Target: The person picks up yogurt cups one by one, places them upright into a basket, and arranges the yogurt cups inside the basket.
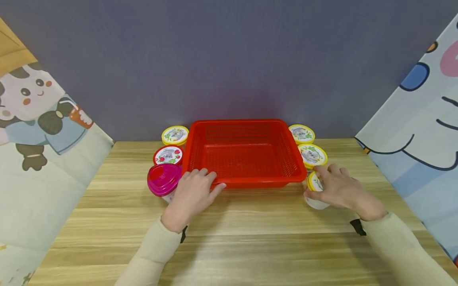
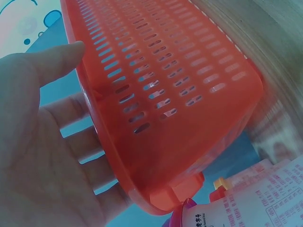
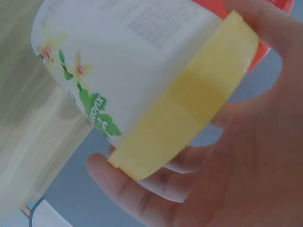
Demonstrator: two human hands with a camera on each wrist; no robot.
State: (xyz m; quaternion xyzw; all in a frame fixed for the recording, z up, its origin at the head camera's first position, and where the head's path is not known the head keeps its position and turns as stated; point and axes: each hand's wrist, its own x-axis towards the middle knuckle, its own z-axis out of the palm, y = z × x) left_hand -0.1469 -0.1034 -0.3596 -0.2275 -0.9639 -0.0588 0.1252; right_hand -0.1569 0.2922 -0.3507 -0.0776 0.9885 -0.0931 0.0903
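A red plastic basket (image 1: 237, 184) with slotted walls stands at the back middle of the table. My left hand (image 1: 195, 190) is at its front left corner, fingertips over the rim and thumb near the front side. In the left wrist view the thumb (image 2: 61, 59) touches the rim and the fingers pass behind it. Right of the basket, my right hand (image 1: 340, 188) holds a white tub (image 3: 128, 61) by its yellow lid (image 3: 184, 101), fingers and thumb around the lid. The tub, printed with yellow flowers, looks tilted.
Two yellow-lidded tubs (image 1: 312, 155) stand along the basket's right side. On its left are a yellow-lidded tub (image 1: 175, 135), a red-lidded tub (image 1: 168, 155) and a magenta-lidded tub (image 1: 163, 179) beside my left hand. A grey wall (image 1: 229, 59) rises behind the wooden table (image 1: 243, 238).
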